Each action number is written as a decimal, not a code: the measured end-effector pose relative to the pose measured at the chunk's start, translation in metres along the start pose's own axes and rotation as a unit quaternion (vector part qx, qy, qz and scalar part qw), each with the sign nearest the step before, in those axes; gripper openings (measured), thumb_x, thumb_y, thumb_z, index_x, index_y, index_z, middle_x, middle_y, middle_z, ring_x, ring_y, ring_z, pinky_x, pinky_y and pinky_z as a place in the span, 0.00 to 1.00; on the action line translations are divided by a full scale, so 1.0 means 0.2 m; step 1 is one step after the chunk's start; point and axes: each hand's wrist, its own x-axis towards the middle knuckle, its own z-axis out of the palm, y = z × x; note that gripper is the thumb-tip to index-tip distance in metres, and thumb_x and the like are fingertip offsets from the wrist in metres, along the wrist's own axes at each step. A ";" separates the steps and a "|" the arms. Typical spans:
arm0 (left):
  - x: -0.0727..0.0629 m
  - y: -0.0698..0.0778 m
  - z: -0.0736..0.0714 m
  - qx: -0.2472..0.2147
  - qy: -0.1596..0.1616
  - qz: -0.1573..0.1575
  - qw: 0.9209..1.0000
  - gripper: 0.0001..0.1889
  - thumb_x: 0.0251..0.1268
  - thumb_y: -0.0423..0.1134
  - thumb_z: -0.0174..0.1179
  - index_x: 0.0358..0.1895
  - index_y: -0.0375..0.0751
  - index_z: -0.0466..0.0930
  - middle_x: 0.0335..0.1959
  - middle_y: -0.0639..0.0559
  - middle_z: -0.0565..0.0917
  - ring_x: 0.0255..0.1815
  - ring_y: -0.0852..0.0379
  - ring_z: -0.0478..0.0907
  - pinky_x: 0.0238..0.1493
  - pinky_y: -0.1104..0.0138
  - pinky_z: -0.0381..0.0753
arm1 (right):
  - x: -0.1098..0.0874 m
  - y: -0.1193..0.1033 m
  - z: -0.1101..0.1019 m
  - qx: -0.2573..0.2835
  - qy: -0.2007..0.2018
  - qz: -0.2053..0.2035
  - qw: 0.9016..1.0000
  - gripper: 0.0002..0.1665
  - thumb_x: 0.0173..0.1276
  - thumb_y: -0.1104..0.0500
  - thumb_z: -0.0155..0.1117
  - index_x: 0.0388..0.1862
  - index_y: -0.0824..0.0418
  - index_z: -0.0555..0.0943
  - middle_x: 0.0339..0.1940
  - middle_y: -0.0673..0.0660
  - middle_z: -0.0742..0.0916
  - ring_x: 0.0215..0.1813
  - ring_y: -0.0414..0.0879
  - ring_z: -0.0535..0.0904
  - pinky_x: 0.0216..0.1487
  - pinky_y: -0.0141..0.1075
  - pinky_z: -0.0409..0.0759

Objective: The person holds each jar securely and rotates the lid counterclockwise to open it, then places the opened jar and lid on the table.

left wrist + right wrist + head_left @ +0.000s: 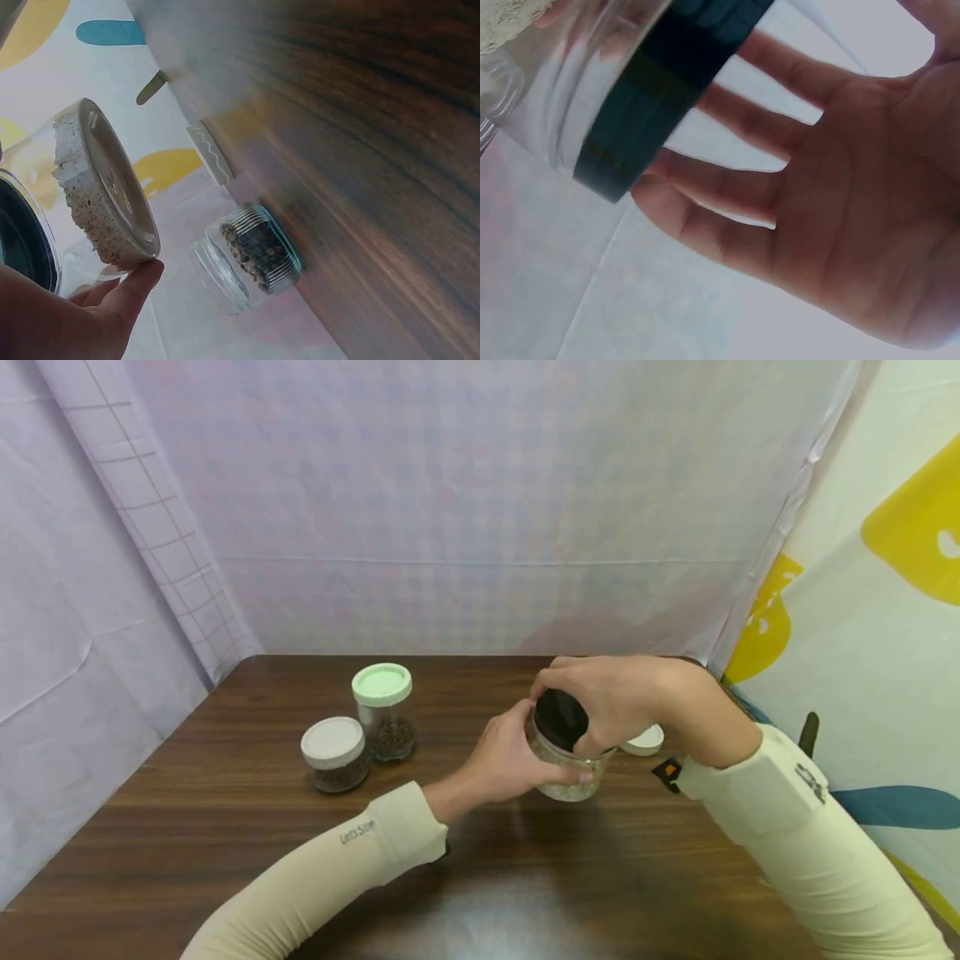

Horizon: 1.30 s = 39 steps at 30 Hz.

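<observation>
Clear jar (567,791), dark lid (558,717), pale fill; left hand (508,757) gripping side, right hand (626,697) gripping lid; tabletop (525,868) room in front, edge (465,657) behind.

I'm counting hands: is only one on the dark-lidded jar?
No: the left hand holds the clear jar, the right hand grips its lid.

White lid (645,742) partly hidden by right hand (626,693), jar (581,86) cropped in right wrist view

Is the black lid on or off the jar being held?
On: the black lid spans the top of the clear jar, and the right hand grips that lid. Whether it is tightened, I cannot tell.
</observation>
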 end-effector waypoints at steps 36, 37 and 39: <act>0.02 -0.06 -0.01 0.035 -0.013 -0.049 0.998 0.56 0.40 0.57 0.81 0.73 0.41 0.60 0.67 0.46 0.76 0.67 0.47 0.73 0.66 0.53 0.75 | -0.13 0.31 0.06 0.001 0.031 0.164 0.986 0.41 0.59 0.48 0.76 0.69 0.56 0.70 0.64 0.66 0.72 0.50 0.56 0.78 0.43 0.48 0.80; 0.02 -0.06 -0.01 0.034 -0.012 -0.052 0.998 0.56 0.40 0.57 0.82 0.73 0.41 0.60 0.67 0.46 0.76 0.67 0.47 0.74 0.66 0.53 0.75 | -0.13 0.34 0.10 0.003 0.022 0.169 0.985 0.41 0.59 0.48 0.76 0.69 0.56 0.70 0.64 0.66 0.73 0.49 0.56 0.78 0.42 0.47 0.80; 0.02 -0.07 -0.01 0.038 -0.012 -0.057 0.998 0.56 0.39 0.58 0.82 0.72 0.40 0.61 0.65 0.46 0.78 0.66 0.47 0.74 0.65 0.53 0.75 | -0.14 0.40 0.18 0.011 0.006 0.170 0.985 0.41 0.58 0.47 0.76 0.68 0.57 0.71 0.62 0.67 0.74 0.47 0.55 0.78 0.40 0.46 0.79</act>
